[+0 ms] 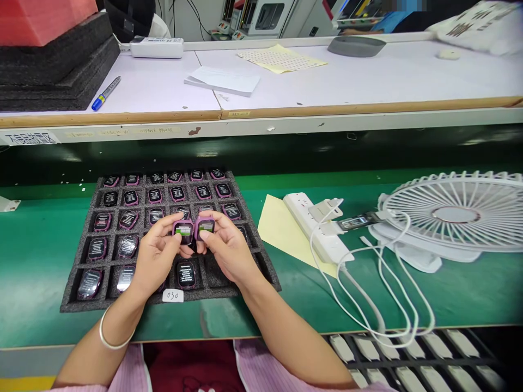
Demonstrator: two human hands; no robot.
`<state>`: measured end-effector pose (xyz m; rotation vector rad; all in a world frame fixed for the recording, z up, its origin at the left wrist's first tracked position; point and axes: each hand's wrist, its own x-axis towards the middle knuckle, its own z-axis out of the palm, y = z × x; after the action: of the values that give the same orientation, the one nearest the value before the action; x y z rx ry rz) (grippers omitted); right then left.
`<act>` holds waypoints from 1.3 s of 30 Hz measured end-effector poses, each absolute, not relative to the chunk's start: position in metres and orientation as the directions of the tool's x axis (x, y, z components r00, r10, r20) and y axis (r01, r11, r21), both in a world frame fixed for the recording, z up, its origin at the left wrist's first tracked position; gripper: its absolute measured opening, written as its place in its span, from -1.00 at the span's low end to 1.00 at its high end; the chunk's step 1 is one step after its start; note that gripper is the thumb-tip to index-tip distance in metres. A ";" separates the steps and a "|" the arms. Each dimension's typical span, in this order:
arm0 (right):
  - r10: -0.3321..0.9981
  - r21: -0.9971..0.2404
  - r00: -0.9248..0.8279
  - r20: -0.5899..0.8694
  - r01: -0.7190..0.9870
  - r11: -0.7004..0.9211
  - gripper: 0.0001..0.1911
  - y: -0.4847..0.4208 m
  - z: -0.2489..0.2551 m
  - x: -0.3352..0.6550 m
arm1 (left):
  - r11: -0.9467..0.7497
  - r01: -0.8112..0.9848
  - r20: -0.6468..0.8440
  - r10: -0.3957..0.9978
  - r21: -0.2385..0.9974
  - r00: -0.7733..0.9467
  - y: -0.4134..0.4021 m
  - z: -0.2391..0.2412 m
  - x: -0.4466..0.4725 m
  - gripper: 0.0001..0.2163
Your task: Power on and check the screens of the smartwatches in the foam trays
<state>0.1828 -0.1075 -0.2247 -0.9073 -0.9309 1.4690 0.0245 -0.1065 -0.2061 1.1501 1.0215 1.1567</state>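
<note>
My left hand point(160, 251) grips a purple-framed smartwatch body point(183, 231) whose lit screen shows green and white. Right beside it, my right hand point(229, 247) pinches a second purple smartwatch body point(204, 226), also with a lit screen, thumb on its lower part. Both are held above a dark grey foam tray point(272, 276) divided into square compartments. Many compartments hold similar watch bodies, such as one with white text on its black screen point(186, 274). A label reading "030" point(172, 295) is on the tray's front edge. My hands hide some middle compartments.
To the right, a white power strip point(314, 228) with chargers and looping white cables point(379, 305) lies partly on yellow paper point(281, 226). Farther right is a white fan point(457, 215). A raised shelf point(294, 81) behind holds a pen point(106, 93), papers and stacked foam.
</note>
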 end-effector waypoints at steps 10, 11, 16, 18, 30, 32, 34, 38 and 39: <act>0.996 -0.924 -0.085 -0.023 -0.379 -0.053 -0.60 -0.107 -0.226 0.183 | 0.041 -0.159 -0.020 0.991 0.986 0.132 -0.106 -0.205 0.023 -0.62; 0.996 -0.924 -0.083 -0.021 -0.378 -0.051 -0.60 -0.107 -0.226 0.183 | 0.044 -0.161 -0.022 0.991 0.986 0.132 -0.106 -0.206 0.023 -0.61; 0.997 -0.917 -0.073 -0.013 -0.398 -0.042 -0.59 -0.106 -0.227 0.180 | 0.058 -0.199 -0.032 0.991 0.978 0.130 -0.104 -0.209 0.023 -0.61; 0.997 -0.907 -0.075 -0.016 -0.420 -0.046 -0.58 -0.106 -0.225 0.180 | 0.068 -0.233 -0.038 0.990 0.970 0.133 -0.103 -0.207 0.023 -0.60; 0.952 -0.856 -0.200 0.231 -0.508 0.101 -0.76 -0.077 -0.136 0.189 | -0.175 -0.296 0.223 0.965 0.939 0.140 -0.081 -0.121 0.020 -0.60; 0.945 -0.848 -0.197 0.262 -0.514 0.128 -0.78 -0.072 -0.128 0.188 | -0.213 -0.287 0.253 0.961 0.934 0.113 -0.077 -0.114 0.022 -0.59; 0.939 -0.838 -0.195 0.281 -0.528 0.141 -0.78 -0.067 -0.123 0.187 | -0.236 -0.288 0.273 0.958 0.928 0.092 -0.073 -0.110 0.023 -0.57; 0.935 -0.832 -0.215 0.281 -0.540 0.126 -0.76 -0.056 -0.113 0.185 | -0.264 -0.319 0.305 0.948 0.910 0.086 -0.064 -0.103 0.021 -0.54; 0.933 -0.835 -0.220 0.283 -0.535 0.127 -0.77 -0.053 -0.109 0.185 | -0.271 -0.325 0.315 0.945 0.906 0.090 -0.061 -0.100 0.020 -0.53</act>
<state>0.1850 -0.0528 -0.1086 -0.4961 -1.0907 1.4579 0.0198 -0.0609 -0.1000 1.2423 0.7136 1.4477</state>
